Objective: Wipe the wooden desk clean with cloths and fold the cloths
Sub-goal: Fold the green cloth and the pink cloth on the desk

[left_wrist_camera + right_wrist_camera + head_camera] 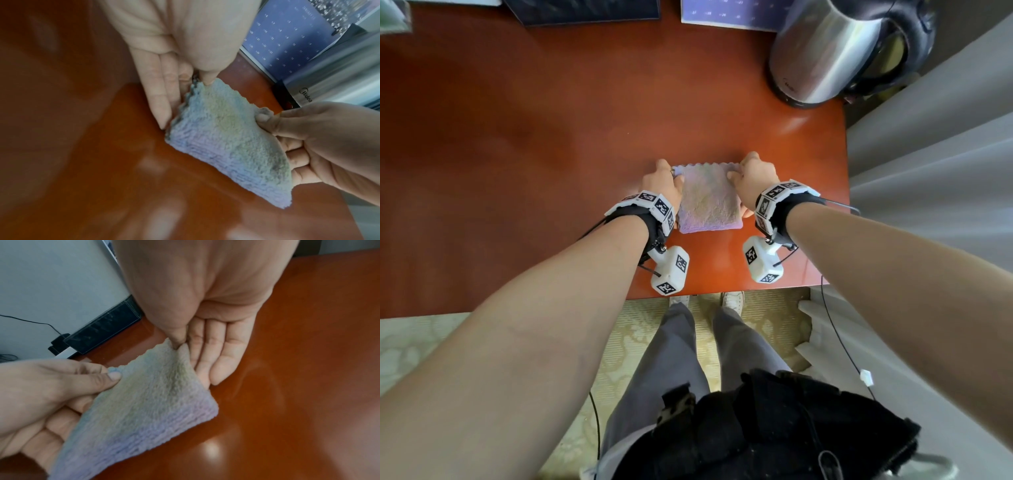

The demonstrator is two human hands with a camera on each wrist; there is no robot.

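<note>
A: Lying near the desk's near edge, right of centre, is a small fluffy cloth (pixel 709 202), pastel purple, blue and yellow, already folded over, with its rounded fold toward the person and its scalloped edges on the far side.

B: How is it held?

A: Left hand (pixel 662 186) pinches the far-left corner between thumb and forefinger, the other fingers lying straight along the cloth's left side. Right hand (pixel 755 181) pinches the far-right corner the same way, fingers tucked under the right edge. The wrist views show the far edge lifted a little off the desk (pixel 517 137).

B: How would it handle?

A: I judge it light, soft and limp, with a plush pile that grips skin well. It will sag wherever unsupported, so the corners are the sensible hold; pinching both layers together should keep the fold from sliding apart.

B: What surrounds it?

A: Glossy red-brown wood, reflective. A steel kettle (pixel 828 51) stands at the far right corner, well apart from the cloth. A blue calendar (pixel 729 15) and a dark card (pixel 582 12) sit along the far edge. Grey curtain (pixel 935 154) hangs on the right.
</note>
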